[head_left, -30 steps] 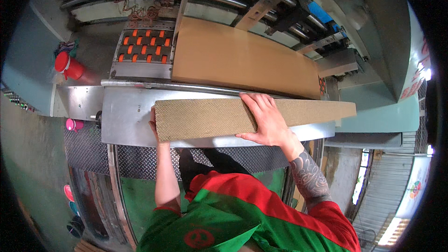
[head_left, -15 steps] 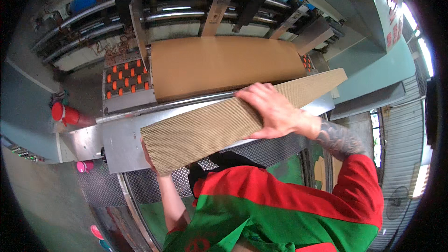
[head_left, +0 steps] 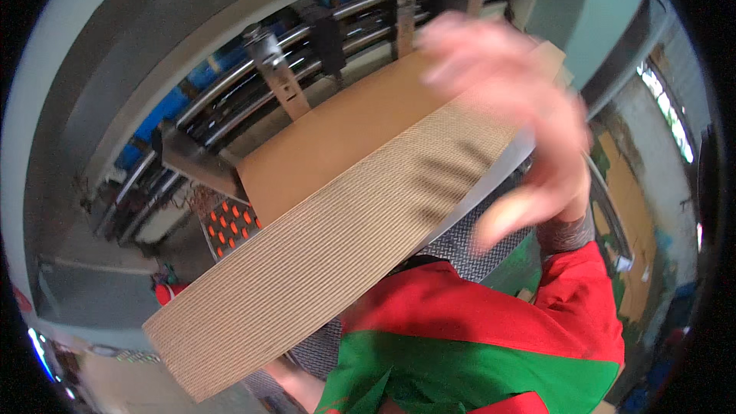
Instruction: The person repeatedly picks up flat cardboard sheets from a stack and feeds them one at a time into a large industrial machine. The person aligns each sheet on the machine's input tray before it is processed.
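A thick stack of corrugated cardboard sheets, its fluted edges facing me, slants from the lower left to the upper right across my front. My right hand is lifted over its upper right part, blurred, with thumb and fingers apart. Its finger shadows fall on the stack's edges. My left forearm reaches under the stack's lower left end, where the stack hides the hand and its fingers. Behind the stack, a brown cardboard pile lies in the machine's feed area.
Upright metal guides and steel bars stand behind the pile. Orange rollers are at its left, and a red container is partly covered by the stack. Patterned metal floor plate shows below the machine's edge.
My right hand has come off the stack and moved up and right. The stack's left end has swung down toward me and now looks larger; the whole view has turned.
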Available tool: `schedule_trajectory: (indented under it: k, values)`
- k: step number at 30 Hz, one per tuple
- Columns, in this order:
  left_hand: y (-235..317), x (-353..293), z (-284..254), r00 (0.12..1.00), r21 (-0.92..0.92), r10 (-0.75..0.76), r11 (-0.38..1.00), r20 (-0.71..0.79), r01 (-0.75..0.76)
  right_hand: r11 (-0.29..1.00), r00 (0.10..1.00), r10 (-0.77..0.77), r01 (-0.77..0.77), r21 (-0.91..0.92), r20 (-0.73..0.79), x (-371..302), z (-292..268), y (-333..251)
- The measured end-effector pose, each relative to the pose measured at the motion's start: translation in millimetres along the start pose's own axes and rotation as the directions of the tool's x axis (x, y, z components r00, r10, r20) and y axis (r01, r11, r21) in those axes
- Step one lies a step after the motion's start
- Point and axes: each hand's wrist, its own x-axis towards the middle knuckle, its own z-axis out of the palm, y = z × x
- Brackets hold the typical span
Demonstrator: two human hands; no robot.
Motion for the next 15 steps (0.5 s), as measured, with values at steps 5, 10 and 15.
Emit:
schedule_trajectory:
  k: [5,10,15]
  values:
    - [27.2,13.3,28.5,0.989,-0.014,0.095,0.995,-0.112,-0.097,0.823,0.129,0.158,-0.564,0.059,-0.979,-241.6,-24.7,126.8]
    - [49.4,26.0,59.5,0.961,-0.034,0.184,0.980,-0.209,-0.195,-0.005,-0.511,0.696,-0.705,0.709,-0.504,-495.2,159.5,219.1]
    - [62.4,37.3,91.1,0.931,-0.059,0.228,0.965,-0.286,-0.254,-0.211,-0.318,0.921,0.078,0.974,0.225,-513.6,294.9,216.7]
